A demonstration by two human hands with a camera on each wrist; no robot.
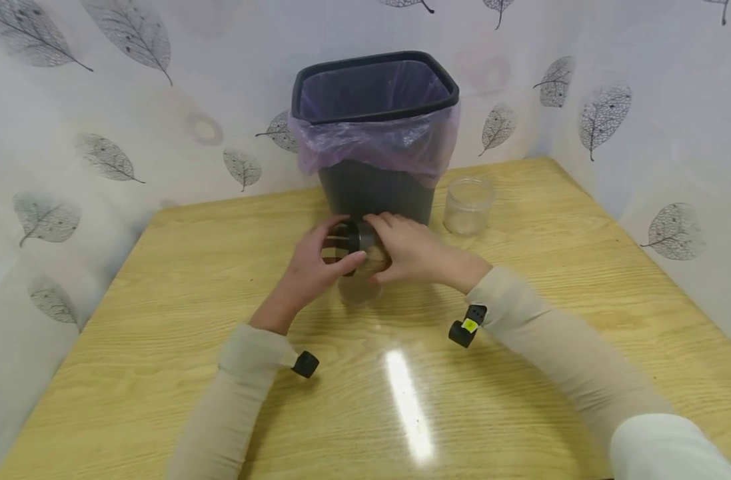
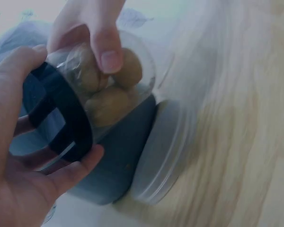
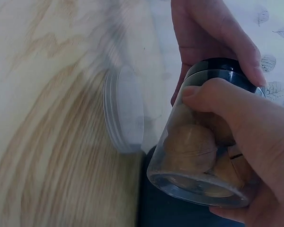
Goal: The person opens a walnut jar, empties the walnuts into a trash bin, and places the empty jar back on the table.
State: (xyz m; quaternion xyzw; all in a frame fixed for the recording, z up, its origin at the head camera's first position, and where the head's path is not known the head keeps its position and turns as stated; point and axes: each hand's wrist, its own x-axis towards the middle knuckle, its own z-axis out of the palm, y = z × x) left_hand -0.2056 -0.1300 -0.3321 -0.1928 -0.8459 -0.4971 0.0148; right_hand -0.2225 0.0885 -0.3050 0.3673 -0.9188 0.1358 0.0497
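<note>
A clear jar (image 3: 168, 161) of brown walnuts (image 2: 109, 105) is tilted on its side between both hands, just in front of a dark bin. A black slotted cap (image 2: 68, 106) sits on the jar's left end. My left hand (image 1: 313, 267) grips this cap, thumb on one side and fingers around the other. From the right, my right hand (image 1: 414, 252) holds the clear body, its thumb lying along the wall. Several walnuts show through the plastic in both wrist views.
Behind the hands, the dark bin (image 1: 374, 190) stands against the leaf-patterned wall, lined with a purple bag (image 1: 377, 143). A clear empty container (image 1: 468, 207) stands on the wooden table (image 1: 221, 320) to its right.
</note>
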